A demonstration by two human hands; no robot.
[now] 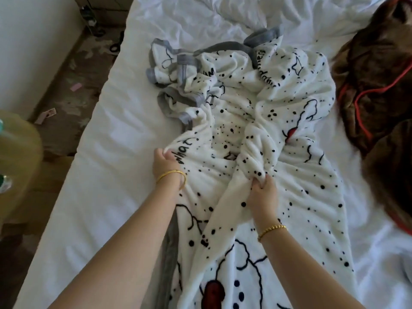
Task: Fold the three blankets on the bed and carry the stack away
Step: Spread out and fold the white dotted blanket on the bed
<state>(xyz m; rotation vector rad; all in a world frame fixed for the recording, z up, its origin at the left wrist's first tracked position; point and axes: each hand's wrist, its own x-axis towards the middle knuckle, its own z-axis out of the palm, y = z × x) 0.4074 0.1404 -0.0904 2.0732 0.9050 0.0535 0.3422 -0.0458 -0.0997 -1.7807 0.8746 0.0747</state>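
Your left hand (163,162) is clenched on a fold of the white spotted blanket (278,121) near its left edge, right by the printed word "what", with a gold bangle (171,176) around that wrist. Your right hand (263,195) has its grip closed on a raised ridge of the same blanket, bunching the fabric up between the fingers; a gold bracelet (272,229) sits on that wrist. The blanket lies crumpled and stretched lengthwise down the middle of the bed (107,152), its grey-trimmed border (178,63) heaped in loose twists at the far end and its near end running under your forearms toward the bottom of the view. Black dots, outline drawings and red patches cover its surface. To your right, a brown blanket (379,70) with red edging lies rumpled on the white sheet, just beside the spotted one and reaching off the right edge of the view. On your left, beyond the mattress, the floor (66,97) is scattered with small scraps, and a blurred yellowish object (17,157) stands near the left edge.
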